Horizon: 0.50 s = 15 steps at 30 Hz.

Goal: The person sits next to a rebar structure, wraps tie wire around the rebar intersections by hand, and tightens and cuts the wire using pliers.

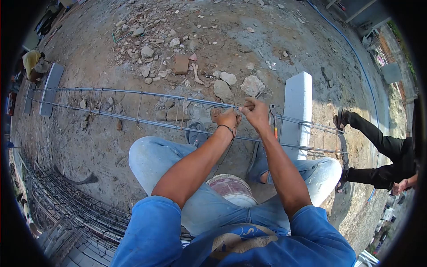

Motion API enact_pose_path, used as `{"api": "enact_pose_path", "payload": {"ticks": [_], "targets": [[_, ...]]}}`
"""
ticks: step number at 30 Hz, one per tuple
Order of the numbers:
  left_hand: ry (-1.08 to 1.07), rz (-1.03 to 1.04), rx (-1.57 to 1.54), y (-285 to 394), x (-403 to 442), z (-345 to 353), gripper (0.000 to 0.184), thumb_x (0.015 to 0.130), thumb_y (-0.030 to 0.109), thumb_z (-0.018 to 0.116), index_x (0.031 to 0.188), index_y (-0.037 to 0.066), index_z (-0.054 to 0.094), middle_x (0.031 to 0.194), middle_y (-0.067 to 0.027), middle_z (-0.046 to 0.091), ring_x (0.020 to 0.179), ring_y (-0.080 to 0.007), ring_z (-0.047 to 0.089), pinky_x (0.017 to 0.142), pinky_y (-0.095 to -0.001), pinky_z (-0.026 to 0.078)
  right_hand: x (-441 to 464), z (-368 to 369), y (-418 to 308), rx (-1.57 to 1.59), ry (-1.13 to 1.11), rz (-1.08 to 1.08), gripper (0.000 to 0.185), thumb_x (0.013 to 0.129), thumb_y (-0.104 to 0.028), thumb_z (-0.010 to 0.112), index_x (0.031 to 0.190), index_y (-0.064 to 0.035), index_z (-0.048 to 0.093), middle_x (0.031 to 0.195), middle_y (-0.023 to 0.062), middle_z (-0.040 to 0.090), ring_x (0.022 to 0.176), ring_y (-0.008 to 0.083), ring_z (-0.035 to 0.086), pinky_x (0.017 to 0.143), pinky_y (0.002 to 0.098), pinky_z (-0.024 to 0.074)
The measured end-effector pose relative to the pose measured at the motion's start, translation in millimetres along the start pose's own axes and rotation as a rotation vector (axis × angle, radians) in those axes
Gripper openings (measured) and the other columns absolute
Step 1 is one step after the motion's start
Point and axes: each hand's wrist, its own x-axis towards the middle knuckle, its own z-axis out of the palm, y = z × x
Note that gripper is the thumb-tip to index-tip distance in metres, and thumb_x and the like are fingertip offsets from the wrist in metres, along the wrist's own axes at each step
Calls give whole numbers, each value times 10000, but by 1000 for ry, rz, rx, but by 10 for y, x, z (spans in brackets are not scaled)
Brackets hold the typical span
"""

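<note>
A long steel rebar cage [167, 96] with cross ties lies across in front of my knees. At its upper bars, my left hand [227, 118] is closed, with thin dark wire [223, 156] trailing below it. My right hand [257, 113] meets it there, thumb and finger pinched on the bar line; what they pinch is too small to make out. Just right of that hand is a pair of pincers [274, 120] with red and yellow on the handle, seemingly resting against the cage. Beneath the cage's right part sits a white block [293, 104].
Another white block [51, 84] supports the left end, near a crouching person [31, 64]. A person in black trousers [371, 133] is at right. Rocks [252, 86] and a brick [181, 65] lie ahead. A bucket [231, 187] stands between my legs; more rebar cages [80, 211] lie lower left.
</note>
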Motion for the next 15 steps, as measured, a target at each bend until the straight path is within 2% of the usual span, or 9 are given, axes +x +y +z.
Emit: {"api": "enact_pose_path", "payload": {"ticks": [1, 2, 4, 8, 11, 13, 14, 15], "targets": [[-54, 5, 30, 5, 39, 3, 188, 1005, 25, 482, 1047, 41, 665, 762, -9, 600, 577, -93, 543, 477, -208, 420, 93, 39, -22, -59, -54, -71, 326, 807, -138, 768, 1094, 13, 738, 911, 180, 750, 829, 283, 730, 778, 364, 564], [-52, 10, 22, -17, 56, 18, 188, 1005, 25, 482, 1047, 41, 665, 762, -9, 600, 577, -93, 543, 477, -208, 420, 160, 66, -42, -62, -60, -78, 326, 807, -138, 768, 1094, 13, 738, 911, 180, 750, 829, 283, 730, 778, 364, 564], [28, 30, -25, -14, 11, 81, 204, 1007, 26, 488, 1079, 62, 675, 779, 8, 613, 566, -88, 536, 469, -204, 422, 275, 123, -79, -191, -223, -132, 236, 802, -159, 774, 992, -19, 772, 903, 188, 745, 820, 322, 721, 775, 388, 558], [-18, 36, 0, -42, 59, 8, 238, 1003, 21, 494, 1150, 72, 674, 798, 4, 629, 573, -83, 560, 479, -193, 455, 404, 193, -40, -237, -180, -258, 174, 802, -166, 775, 908, -29, 781, 881, 192, 743, 790, 351, 715, 749, 396, 553], [18, -22, -82, -59, 68, -7, 268, 1000, 22, 505, 1209, 78, 662, 822, -11, 637, 604, -84, 607, 498, -185, 492, 536, 239, 41, -218, -158, -166, 161, 820, -155, 762, 903, -17, 771, 801, 176, 738, 737, 342, 715, 708, 396, 546], [12, -55, -116, -44, 39, -15, 306, 1009, 34, 503, 1286, 72, 625, 857, -30, 644, 643, -89, 643, 523, -171, 534, 616, 326, 106, 89, -172, 164, 155, 837, -157, 756, 885, -10, 763, 749, 168, 727, 702, 318, 713, 675, 392, 537], [15, -58, -118, -21, 34, -27, 306, 1009, 34, 503, 1286, 72, 625, 857, -30, 644, 643, -89, 643, 523, -171, 534, 654, 361, 142, 87, -176, 166, 155, 837, -157, 756, 885, -10, 763, 749, 168, 727, 702, 318, 713, 675, 392, 537], [10, -84, -179, 8, 40, -35, 384, 1002, 13, 497, 1382, 37, 544, 861, -75, 650, 630, -129, 644, 526, -206, 538, 684, 385, 154, 71, -174, 167, 157, 842, -160, 756, 881, -9, 761, 728, 162, 721, 688, 299, 712, 661, 390, 532]]}}
